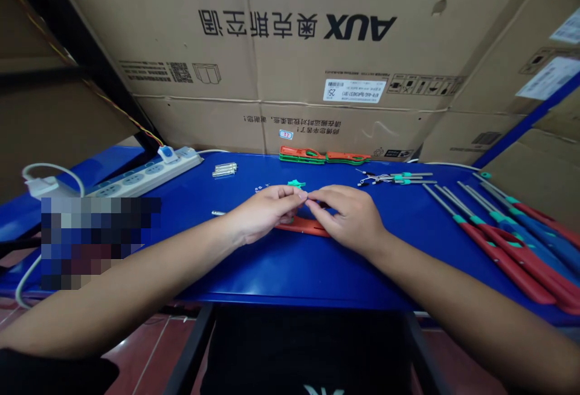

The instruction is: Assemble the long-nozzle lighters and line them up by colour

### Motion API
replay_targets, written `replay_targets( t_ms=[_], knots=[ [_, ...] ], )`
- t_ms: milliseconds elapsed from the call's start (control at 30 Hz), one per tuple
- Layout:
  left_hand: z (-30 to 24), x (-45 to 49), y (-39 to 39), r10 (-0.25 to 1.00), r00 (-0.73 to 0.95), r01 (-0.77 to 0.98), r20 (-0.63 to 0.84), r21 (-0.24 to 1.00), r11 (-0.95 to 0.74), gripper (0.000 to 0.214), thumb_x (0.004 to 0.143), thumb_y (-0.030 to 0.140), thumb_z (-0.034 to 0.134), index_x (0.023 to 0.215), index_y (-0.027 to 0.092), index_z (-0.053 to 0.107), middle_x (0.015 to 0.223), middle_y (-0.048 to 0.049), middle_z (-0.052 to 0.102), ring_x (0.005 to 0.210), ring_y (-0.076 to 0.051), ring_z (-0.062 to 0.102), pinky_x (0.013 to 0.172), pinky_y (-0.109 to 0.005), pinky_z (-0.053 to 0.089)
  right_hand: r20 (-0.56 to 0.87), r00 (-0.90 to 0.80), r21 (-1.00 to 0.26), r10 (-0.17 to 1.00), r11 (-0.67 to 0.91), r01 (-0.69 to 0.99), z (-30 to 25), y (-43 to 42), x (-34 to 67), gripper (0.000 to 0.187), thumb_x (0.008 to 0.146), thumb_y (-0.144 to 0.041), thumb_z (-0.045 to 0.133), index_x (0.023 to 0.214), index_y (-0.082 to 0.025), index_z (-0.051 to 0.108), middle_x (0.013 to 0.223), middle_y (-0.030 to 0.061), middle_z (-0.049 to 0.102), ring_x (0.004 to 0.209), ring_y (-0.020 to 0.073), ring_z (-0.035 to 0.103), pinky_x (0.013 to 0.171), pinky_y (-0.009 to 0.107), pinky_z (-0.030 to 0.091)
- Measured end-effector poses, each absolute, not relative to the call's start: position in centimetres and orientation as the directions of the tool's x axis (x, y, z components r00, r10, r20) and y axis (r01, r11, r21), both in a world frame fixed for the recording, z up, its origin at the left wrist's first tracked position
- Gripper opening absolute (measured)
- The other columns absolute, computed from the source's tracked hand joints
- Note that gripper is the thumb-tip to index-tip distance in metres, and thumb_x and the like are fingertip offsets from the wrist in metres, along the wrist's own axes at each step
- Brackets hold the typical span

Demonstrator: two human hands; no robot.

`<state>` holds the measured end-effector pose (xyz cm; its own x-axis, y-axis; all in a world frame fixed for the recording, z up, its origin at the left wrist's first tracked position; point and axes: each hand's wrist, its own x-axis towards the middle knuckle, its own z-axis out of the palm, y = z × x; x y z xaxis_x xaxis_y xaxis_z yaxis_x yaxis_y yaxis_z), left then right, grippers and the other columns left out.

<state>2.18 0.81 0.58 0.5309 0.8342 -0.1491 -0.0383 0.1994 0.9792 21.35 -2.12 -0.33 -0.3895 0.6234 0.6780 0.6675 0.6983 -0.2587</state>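
My left hand (274,211) and my right hand (356,217) meet above the middle of the blue table, fingertips pinched together. Whatever sits between the fingertips is too small to make out. Below them lies an orange lighter handle shell (301,226), partly covered by both hands. Just behind the fingers are small green plastic parts (296,184). A thin metal piece (218,213) shows beyond my left wrist, its other end hidden.
At the back stand stacked orange and green handle shells (301,154). Several small cylinders (224,170) lie back left, near a power strip (145,173). Metal lighter tubes with wires (399,179) lie back right. Long-necked red and blue lighters (507,256) line the right. A cardboard box (281,75) walls the back.
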Motion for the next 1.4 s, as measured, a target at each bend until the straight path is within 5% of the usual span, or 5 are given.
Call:
replay_targets(
  t_ms=[500,667,867,1200,1400],
  knots=[
    [-1.1,3.3,0.5,0.867,0.486,0.064,0.112,0.985,-0.163,0.03,0.084,0.046,0.068,0.083,0.016,0.066,0.069,0.0014,0.059,0.061,-0.011,0.049,0.06,-0.025,0.037,0.587,-0.588,-0.192,0.557,0.801,0.567,1.3,-1.8,23.9,0.02,0.093,-0.021,0.05,0.092,-0.021,0.07,0.085,0.007,0.073,0.079,0.0185,0.066,0.071,0.031,0.051],
    [-2.0,3.5,0.9,0.666,0.675,0.357,0.316,0.65,-0.671,0.027,0.086,0.04,0.071,0.103,0.019,0.072,0.104,-0.0081,0.071,0.094,-0.021,0.063,0.088,-0.036,0.046,0.339,-0.776,-0.336,0.531,0.839,0.427,1.4,0.0,27.2,0.013,0.088,-0.02,0.057,0.088,-0.021,0.07,0.083,0.0034,0.07,0.074,0.014,0.063,0.07,0.027,0.048],
    [-2.4,3.3,1.2,0.608,0.78,0.49,0.149,0.459,-0.741,0.037,0.084,0.041,0.076,0.114,0.02,0.071,0.106,-0.0084,0.072,0.099,-0.025,0.063,0.09,-0.039,0.044,0.264,-0.817,-0.528,0.512,0.786,0.322,-1.0,2.1,27.8,0.014,0.091,-0.024,0.06,0.091,-0.019,0.073,0.088,0.0046,0.071,0.078,0.0132,0.065,0.074,0.028,0.051],
    [-2.2,2.8,1.0,0.664,0.719,0.495,0.206,0.518,-0.698,0.039,0.085,0.047,0.073,0.114,0.022,0.072,0.112,-0.0089,0.07,0.107,-0.027,0.061,0.095,-0.041,0.044,0.377,-0.747,-0.543,0.547,0.784,0.3,-1.9,2.1,26.8,0.011,0.088,-0.022,0.063,0.086,-0.017,0.073,0.082,0.0038,0.068,0.07,0.0119,0.062,0.064,0.026,0.05],
    [-1.5,3.1,0.5,0.76,0.618,0.125,0.203,0.929,-0.349,0.036,0.092,0.049,0.063,0.096,0.015,0.075,0.098,-0.0084,0.075,0.091,-0.02,0.068,0.085,-0.033,0.051,0.603,-0.574,-0.456,0.554,0.83,0.321,-0.7,0.0,24.8,0.005,0.085,-0.017,0.063,0.082,-0.019,0.066,0.072,-0.0002,0.064,0.061,0.0098,0.057,0.057,0.023,0.048]
  ],
)
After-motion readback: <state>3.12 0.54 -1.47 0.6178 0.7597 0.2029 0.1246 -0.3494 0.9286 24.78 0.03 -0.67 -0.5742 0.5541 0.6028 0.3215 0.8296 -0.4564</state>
